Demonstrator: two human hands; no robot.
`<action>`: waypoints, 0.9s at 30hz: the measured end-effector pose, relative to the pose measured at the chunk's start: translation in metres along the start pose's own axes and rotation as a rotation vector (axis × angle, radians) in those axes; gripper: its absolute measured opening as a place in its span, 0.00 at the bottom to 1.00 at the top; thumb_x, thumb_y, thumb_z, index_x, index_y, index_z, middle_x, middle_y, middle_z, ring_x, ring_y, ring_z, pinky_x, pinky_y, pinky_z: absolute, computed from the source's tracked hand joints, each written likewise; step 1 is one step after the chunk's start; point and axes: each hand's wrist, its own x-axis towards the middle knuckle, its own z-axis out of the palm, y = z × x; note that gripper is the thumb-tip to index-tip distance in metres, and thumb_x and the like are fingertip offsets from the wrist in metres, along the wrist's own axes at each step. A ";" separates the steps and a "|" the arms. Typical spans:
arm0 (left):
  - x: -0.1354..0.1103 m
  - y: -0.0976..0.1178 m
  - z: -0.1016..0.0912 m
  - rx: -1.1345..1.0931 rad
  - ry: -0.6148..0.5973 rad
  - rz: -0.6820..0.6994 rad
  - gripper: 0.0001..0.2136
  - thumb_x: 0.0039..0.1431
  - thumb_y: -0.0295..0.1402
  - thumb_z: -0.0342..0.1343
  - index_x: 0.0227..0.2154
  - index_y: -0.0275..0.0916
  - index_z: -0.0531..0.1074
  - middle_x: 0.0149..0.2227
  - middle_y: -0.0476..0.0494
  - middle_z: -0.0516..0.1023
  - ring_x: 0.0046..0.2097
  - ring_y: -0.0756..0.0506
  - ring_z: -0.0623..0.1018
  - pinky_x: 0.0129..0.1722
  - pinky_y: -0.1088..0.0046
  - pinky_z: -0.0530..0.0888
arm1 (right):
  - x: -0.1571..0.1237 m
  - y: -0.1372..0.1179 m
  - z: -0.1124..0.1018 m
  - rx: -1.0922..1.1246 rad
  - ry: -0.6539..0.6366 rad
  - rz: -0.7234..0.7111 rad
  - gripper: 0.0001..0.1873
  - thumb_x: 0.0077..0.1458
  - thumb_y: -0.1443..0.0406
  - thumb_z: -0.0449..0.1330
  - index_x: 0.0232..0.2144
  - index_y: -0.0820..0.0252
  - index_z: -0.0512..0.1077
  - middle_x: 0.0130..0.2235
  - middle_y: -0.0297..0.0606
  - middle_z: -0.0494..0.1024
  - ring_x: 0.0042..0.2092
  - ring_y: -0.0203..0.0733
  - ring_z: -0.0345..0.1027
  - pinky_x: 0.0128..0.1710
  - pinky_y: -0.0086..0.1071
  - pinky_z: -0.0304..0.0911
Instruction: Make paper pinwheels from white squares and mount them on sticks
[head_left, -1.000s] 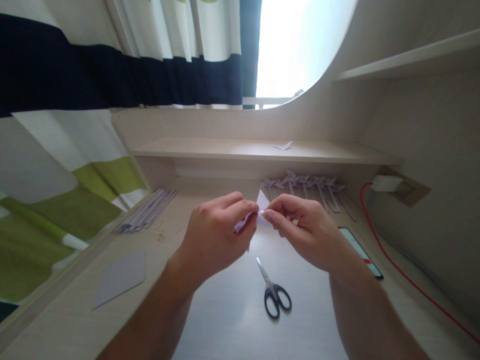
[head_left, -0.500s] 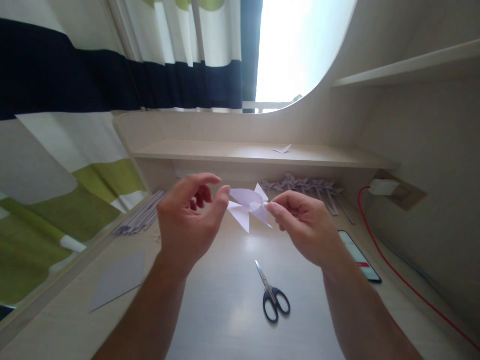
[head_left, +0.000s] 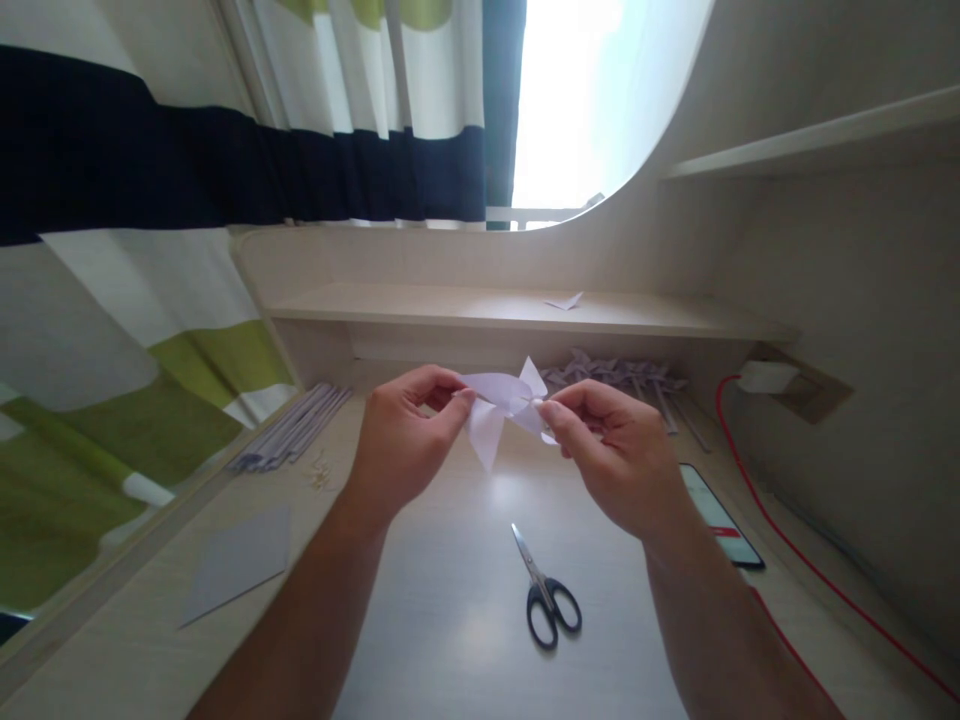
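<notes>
A pale lilac paper pinwheel (head_left: 501, 392) is held up above the desk between both hands. My left hand (head_left: 411, 425) pinches one of its blades at the left, thumb and forefinger together. My right hand (head_left: 615, 445) grips the pinwheel at its right side, near the centre, where something small and light shows at the fingertips. Its other blades point up and down, bent and loose. On the desk below lie closed scissors (head_left: 546, 592) with black handles.
Rolled paper sticks (head_left: 292, 425), small pale bits (head_left: 319, 470) and a paper stack (head_left: 238, 560) lie at left. Finished pinwheels (head_left: 619, 370) sit under the shelf (head_left: 450, 302), which bears a folded paper piece (head_left: 566, 300). At right are a phone (head_left: 724, 520) and red cable (head_left: 795, 545).
My left hand has moved right and closed its thumb and forefinger on a pinwheel blade. The pinwheel has turned a little. My right hand keeps its grip.
</notes>
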 end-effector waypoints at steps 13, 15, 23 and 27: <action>-0.018 0.011 0.020 0.165 0.078 0.320 0.06 0.61 0.29 0.64 0.39 0.40 0.85 0.37 0.46 0.88 0.31 0.49 0.81 0.33 0.72 0.78 | 0.000 -0.001 -0.001 0.013 -0.037 0.019 0.12 0.65 0.59 0.63 0.30 0.60 0.77 0.24 0.31 0.72 0.26 0.35 0.62 0.25 0.30 0.54; -0.020 0.012 0.019 0.170 0.057 0.320 0.07 0.62 0.29 0.64 0.41 0.41 0.85 0.39 0.46 0.88 0.34 0.47 0.83 0.35 0.71 0.79 | 0.000 -0.001 -0.001 0.026 -0.028 0.015 0.12 0.64 0.60 0.64 0.30 0.60 0.76 0.23 0.30 0.72 0.25 0.34 0.62 0.25 0.29 0.54; -0.019 0.018 0.013 0.136 -0.025 0.318 0.10 0.64 0.28 0.62 0.45 0.46 0.84 0.42 0.47 0.87 0.41 0.45 0.84 0.37 0.69 0.79 | 0.000 -0.005 0.001 0.065 -0.042 -0.027 0.11 0.65 0.62 0.63 0.31 0.60 0.76 0.24 0.29 0.72 0.26 0.32 0.62 0.26 0.29 0.56; -0.016 0.022 0.008 0.088 -0.031 0.354 0.10 0.64 0.27 0.63 0.43 0.48 0.84 0.40 0.47 0.85 0.39 0.46 0.82 0.40 0.66 0.78 | -0.002 -0.007 0.001 0.083 -0.050 -0.054 0.10 0.65 0.62 0.63 0.32 0.60 0.76 0.26 0.29 0.72 0.27 0.33 0.62 0.27 0.29 0.56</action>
